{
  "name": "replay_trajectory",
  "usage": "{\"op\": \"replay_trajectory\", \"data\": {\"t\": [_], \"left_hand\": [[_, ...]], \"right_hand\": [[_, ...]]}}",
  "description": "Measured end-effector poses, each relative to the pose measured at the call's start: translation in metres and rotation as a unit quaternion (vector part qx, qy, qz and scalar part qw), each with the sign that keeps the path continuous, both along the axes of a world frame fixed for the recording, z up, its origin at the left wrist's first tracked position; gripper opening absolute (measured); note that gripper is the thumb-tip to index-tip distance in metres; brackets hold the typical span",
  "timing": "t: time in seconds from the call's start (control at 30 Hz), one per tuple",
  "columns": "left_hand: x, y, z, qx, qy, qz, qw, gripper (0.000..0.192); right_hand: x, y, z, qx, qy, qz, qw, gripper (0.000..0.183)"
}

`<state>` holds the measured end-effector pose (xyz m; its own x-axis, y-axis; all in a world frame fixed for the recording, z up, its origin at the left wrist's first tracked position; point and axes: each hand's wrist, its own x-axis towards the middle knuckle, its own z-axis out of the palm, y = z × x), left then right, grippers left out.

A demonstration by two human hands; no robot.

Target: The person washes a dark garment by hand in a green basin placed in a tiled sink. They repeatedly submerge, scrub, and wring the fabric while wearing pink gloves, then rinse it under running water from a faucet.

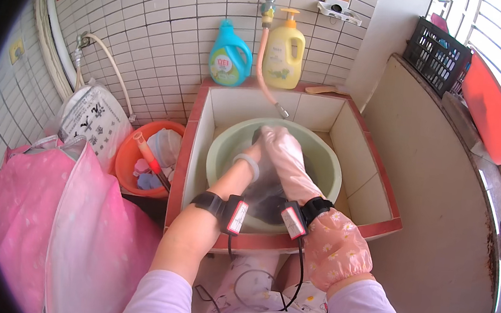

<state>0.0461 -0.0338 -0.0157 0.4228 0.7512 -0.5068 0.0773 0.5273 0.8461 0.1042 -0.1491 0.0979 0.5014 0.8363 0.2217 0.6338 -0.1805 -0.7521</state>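
A pale green plastic basin (218, 153) stands in a tiled sink (358, 131) with a red rim. Dark cloth (268, 204) lies in the basin, partly hidden by my forearms. Over the basin's far part my two hands meet. My left hand (258, 146), bare with a pale bracelet at the wrist, is closed on dark fabric that shows beside the fingers. My right hand (282, 141), in a pink glove with a flowered cuff, presses against the left; its fingers are curled and blurred, and what they hold is hidden.
Behind the sink stand a blue detergent bottle (231, 58) and a yellow pump bottle (283, 59). A pink hose (261, 66) hangs from the tap over the basin. An orange bucket (124, 161) and a pink fabric cover (30, 206) are at left. A black crate (437, 54) sits on the right ledge.
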Motion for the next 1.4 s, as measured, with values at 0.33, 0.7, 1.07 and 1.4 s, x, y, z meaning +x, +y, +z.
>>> {"op": "replay_trajectory", "data": {"t": [0.33,0.7,1.07,1.4], "left_hand": [[-0.010,0.057,-0.045,-0.225,-0.330,0.118,0.909,0.084],[-0.025,0.044,-0.013,-0.226,-0.123,0.141,0.956,0.046],[-0.030,0.011,0.023,0.272,0.117,-0.068,0.953,0.087],[-0.026,-0.014,0.056,-0.048,-0.248,-0.097,0.963,0.088]], "right_hand": [[0.054,-0.002,-0.045,0.093,0.330,0.109,0.933,0.061],[0.101,-0.018,-0.117,-0.183,0.125,0.147,0.964,0.040],[0.075,-0.017,-0.043,-0.075,0.028,0.168,0.983,0.029],[0.045,-0.005,0.015,0.194,0.286,0.129,0.930,0.024]]}}
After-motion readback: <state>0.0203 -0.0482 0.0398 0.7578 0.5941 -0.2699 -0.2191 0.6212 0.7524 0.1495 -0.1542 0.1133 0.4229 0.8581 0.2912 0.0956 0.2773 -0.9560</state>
